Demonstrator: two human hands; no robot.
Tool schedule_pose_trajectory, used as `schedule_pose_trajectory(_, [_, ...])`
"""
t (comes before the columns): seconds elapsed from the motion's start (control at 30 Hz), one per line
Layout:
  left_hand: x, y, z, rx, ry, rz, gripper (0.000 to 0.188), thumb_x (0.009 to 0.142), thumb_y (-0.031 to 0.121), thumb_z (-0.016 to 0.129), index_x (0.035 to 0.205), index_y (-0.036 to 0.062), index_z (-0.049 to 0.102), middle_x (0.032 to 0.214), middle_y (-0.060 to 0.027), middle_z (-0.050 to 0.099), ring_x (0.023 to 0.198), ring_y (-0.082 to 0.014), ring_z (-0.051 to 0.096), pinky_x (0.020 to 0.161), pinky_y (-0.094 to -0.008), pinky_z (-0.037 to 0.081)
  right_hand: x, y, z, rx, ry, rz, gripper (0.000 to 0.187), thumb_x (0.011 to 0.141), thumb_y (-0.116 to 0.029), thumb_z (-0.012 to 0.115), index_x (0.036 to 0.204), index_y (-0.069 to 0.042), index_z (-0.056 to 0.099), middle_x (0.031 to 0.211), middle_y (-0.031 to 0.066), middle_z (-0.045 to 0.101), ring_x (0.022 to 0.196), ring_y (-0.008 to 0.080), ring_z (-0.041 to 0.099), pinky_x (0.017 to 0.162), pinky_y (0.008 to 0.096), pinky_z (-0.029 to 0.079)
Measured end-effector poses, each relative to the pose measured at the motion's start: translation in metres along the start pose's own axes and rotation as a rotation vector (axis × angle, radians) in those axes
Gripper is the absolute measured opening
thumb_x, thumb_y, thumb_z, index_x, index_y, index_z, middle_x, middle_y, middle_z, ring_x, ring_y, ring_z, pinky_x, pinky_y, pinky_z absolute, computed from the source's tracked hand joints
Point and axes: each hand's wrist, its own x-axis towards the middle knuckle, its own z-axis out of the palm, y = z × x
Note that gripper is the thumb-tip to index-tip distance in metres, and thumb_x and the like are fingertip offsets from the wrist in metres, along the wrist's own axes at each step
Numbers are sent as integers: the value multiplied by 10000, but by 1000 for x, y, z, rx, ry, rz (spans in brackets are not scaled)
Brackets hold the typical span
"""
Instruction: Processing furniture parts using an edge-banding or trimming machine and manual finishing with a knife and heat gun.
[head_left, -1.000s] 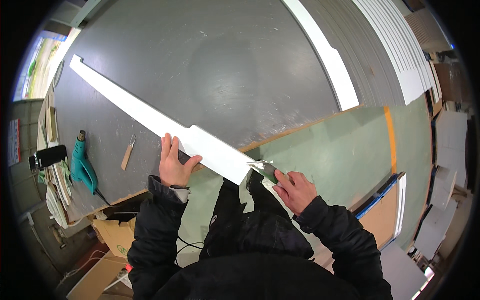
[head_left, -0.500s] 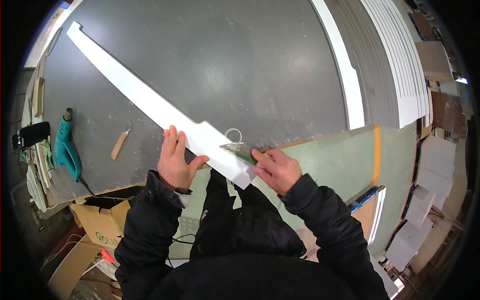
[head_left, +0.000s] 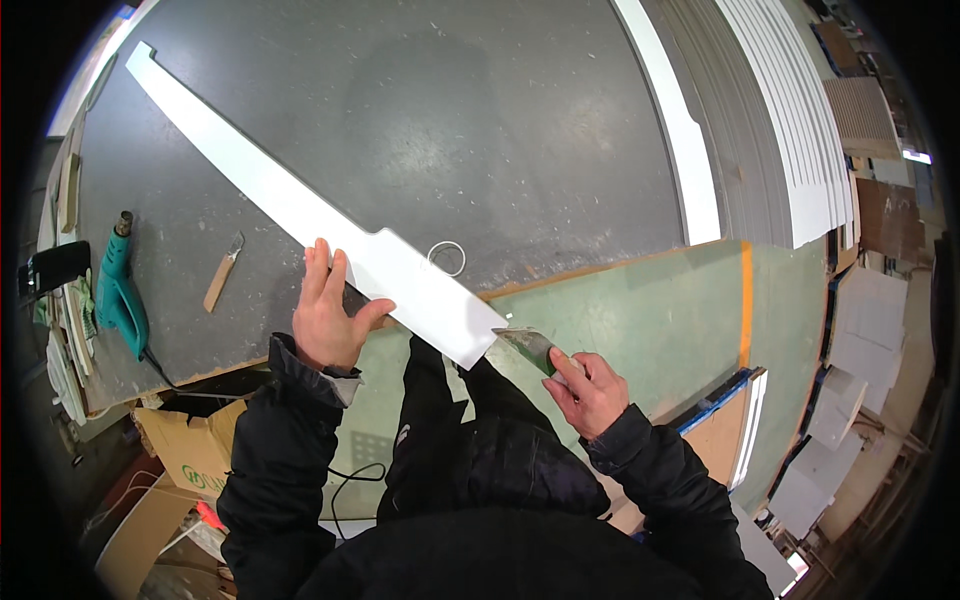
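Note:
A long white panel (head_left: pixel 270 180) with a stepped edge lies slantwise on the grey table, its near end jutting past the table edge. My left hand (head_left: pixel 332 318) rests on the panel's left edge, fingers stretched and thumb apart. In my right hand (head_left: pixel 588 393) is a scraper (head_left: pixel 528 345) with a broad metal blade, its tip at the corner of the jutting end. A thin white curled strip (head_left: pixel 447 258) forms a ring beside the panel's right edge. Close to the blade, a small white chip (head_left: pixel 509 316) shows against the green floor.
Left on the grey table (head_left: pixel 430 130) are a wooden-handled knife (head_left: pixel 224 272), a teal heat gun (head_left: pixel 122 290) and a dark phone (head_left: pixel 55 272). A second white panel (head_left: pixel 685 140) lies at right, beside a stack of panels (head_left: pixel 790 120). A cardboard box (head_left: pixel 190 450) stands below left.
My right hand and the scraper have moved down and right along the panel's edge to its end corner. A small white chip now shows there. The left hand stays on the panel.

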Motion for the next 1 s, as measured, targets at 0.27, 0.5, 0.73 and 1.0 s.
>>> schedule_pose_trajectory(0.27, [-2,4,1,-45,63,-7,798,642,316,876,1251,-80,545,1416,-273,435,1344,-397,408,1047,-395,427,59,-13,2,-22,-97,-83,453,791,-206,764,1224,-160,638,922,127,590,763,293,628,570,391,524])
schedule_pose_trajectory(0.5, [-4,3,2,-115,96,-34,818,611,314,893,1246,-65,544,1429,-271,417,1342,-418,404,1047,-411,427,125,-37,16,-57,-163,-207,434,818,-235,734,1230,-138,635,934,141,593,780,311,632,596,398,525])
schedule_pose_trajectory(0.73, [-4,5,-2,-157,78,-68,828,571,271,902,1240,-62,546,1419,-278,424,1324,-443,418,1037,-431,433,169,-47,26,-69,-135,-292,424,811,-234,736,1218,-158,646,942,126,601,764,295,629,582,385,523])
schedule_pose_trajectory(1.0, [-2,-3,-2,-247,87,-52,789,570,272,908,1196,-54,556,1417,-289,415,1314,-464,421,1013,-449,448,237,-29,9,-104,-216,-570,406,810,-241,732,1204,-175,657,937,104,605,791,280,609,629,381,516])
